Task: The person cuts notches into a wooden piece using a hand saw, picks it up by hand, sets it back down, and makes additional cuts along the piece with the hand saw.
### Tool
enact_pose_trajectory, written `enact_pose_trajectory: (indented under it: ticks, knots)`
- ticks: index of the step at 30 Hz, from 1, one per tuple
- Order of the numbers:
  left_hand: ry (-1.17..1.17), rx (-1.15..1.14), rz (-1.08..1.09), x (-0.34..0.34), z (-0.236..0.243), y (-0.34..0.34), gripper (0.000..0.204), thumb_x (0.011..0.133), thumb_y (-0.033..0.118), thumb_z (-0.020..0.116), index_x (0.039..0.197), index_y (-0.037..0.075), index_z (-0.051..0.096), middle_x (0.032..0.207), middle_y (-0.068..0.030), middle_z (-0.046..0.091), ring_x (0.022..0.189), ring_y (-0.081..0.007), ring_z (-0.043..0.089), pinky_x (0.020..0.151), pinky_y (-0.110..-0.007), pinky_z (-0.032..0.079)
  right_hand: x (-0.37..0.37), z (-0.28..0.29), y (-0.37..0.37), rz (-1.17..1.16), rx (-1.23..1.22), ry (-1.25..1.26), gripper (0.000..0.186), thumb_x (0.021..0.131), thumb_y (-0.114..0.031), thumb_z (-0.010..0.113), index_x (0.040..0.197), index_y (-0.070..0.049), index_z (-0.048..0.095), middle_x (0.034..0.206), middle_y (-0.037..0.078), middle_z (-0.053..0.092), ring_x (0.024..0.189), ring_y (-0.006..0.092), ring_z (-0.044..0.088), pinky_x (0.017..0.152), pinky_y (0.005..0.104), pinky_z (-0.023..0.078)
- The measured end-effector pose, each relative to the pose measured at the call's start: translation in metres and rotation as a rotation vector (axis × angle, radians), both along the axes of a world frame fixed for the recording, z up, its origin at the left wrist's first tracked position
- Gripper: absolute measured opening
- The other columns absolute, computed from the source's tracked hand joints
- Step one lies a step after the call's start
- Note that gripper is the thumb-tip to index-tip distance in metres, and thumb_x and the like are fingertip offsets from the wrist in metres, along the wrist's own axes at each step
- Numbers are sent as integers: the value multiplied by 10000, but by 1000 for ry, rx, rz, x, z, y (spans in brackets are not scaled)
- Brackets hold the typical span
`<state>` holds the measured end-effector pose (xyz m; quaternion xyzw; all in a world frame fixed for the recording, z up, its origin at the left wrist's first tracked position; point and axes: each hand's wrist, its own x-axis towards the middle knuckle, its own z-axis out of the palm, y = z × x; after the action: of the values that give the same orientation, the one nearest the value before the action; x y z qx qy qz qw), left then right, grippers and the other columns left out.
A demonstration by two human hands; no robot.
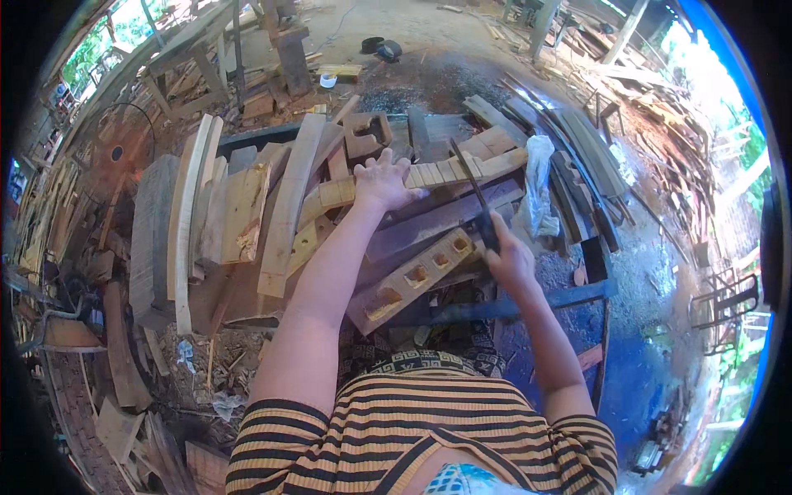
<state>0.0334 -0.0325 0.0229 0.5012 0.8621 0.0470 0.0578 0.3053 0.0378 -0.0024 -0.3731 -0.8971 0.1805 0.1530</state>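
A pale wooden strip [429,174] with several crosswise lines lies slantwise over the timber pile. My left hand [383,179] is closed over it, fingers bent across its far edge and thumb pointing right. In my right hand [511,257] is the black handle of a narrow, dark-bladed handsaw [470,175]. The blade points away from me and crosses the strip to the right of my left hand; its teeth are too small to make out. Nearer to me lies a thick wooden block [412,279] with several square holes. A dark reddish beam [445,219] lies between block and strip.
Long planks [293,206] and a grey beam [154,239] lie to the left. A C-shaped wooden piece [366,135] sits beyond my left hand. A crumpled clear plastic bag [540,186] lies right of the saw. A blue metal bar [528,302] runs close to my body.
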Motion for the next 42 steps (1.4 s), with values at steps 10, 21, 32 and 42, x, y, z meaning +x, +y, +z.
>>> enact_pose_trajectory:
  ticks: [10, 21, 32, 42]
  knots:
    - [-11, 0, 6, 4, 2, 3, 698, 760, 673, 643, 1277, 210, 559, 1389, -105, 420, 1208, -348, 500, 967, -526, 392, -19, -12, 11, -34, 23, -13, 754, 754, -157, 589, 1468, -184, 350, 945, 256, 655, 866, 420, 647, 788, 506, 500]
    - [2, -24, 2, 6, 5, 3, 685, 768, 668, 638, 1287, 229, 552, 1396, -93, 417, 1221, -336, 495, 978, -512, 390, -13, -3, 12, -20, 26, -26, 755, 752, -171, 570, 1473, -176, 344, 938, 260, 648, 864, 433, 639, 788, 506, 497]
    - [-23, -24, 22, 4, 4, 3, 696, 756, 669, 655, 1283, 226, 561, 1420, -97, 404, 1231, -339, 491, 989, -520, 387, 20, -16, -18, -19, 3, 54, 786, 737, -129, 577, 1483, -170, 335, 927, 253, 641, 845, 433, 640, 786, 501, 497]
    - [19, -7, 1, 5, -1, 6, 704, 756, 674, 654, 1287, 223, 552, 1422, -106, 402, 1220, -347, 501, 984, -531, 395, -12, -12, 16, -41, -5, 20, 772, 738, -159, 574, 1475, -189, 348, 907, 250, 647, 873, 434, 634, 804, 511, 487]
